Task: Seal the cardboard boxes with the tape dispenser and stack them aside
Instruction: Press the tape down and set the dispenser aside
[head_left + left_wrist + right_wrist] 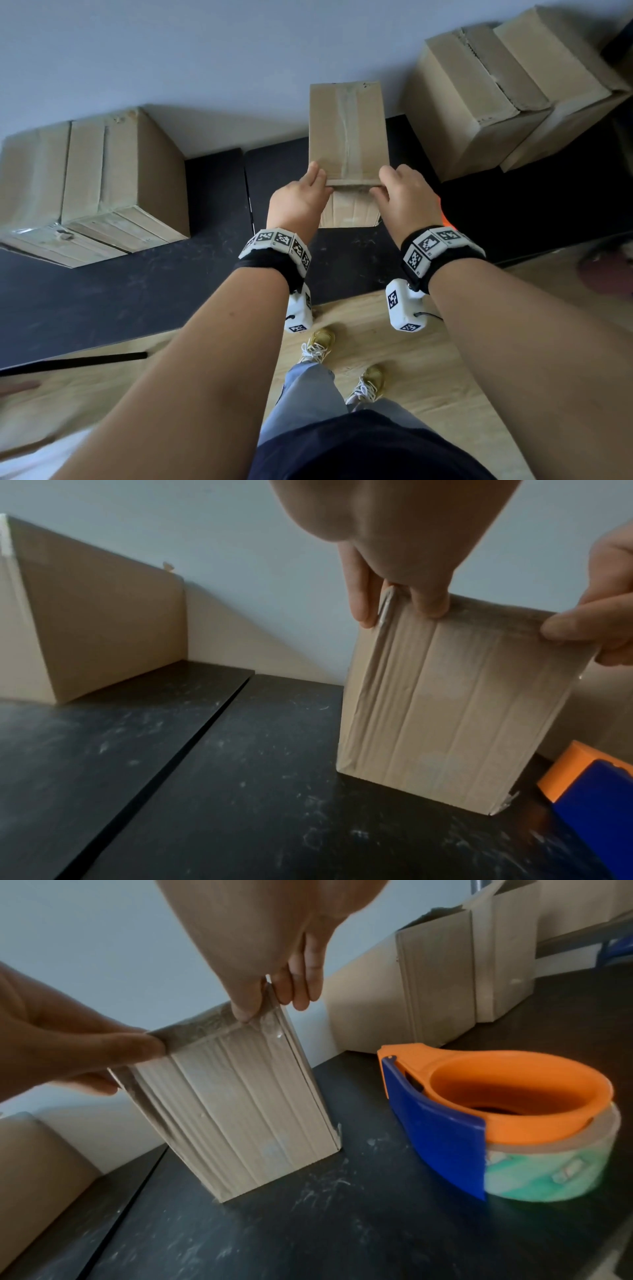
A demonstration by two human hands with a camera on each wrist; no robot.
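- Left hand (297,202) pinches the small box's (348,133) near top left corner.
- Right hand (404,197) pinches its right corner, thumb in front.

Bare-armed worker wearing black wristbands (445,251) ringed with white blocks bearing black-and-white square markers, white camera pods (404,306) beneath the wrists, light-blue jeans (308,394), gold sneakers (318,342), white laces.

The small cardboard box (240,1110) is matt and ribbed, with glossy clear tape along its edges. The worktop (240,818) is dark, scuffed and faintly shiny. The tape dispenser (479,1110) is smooth orange and blue plastic.
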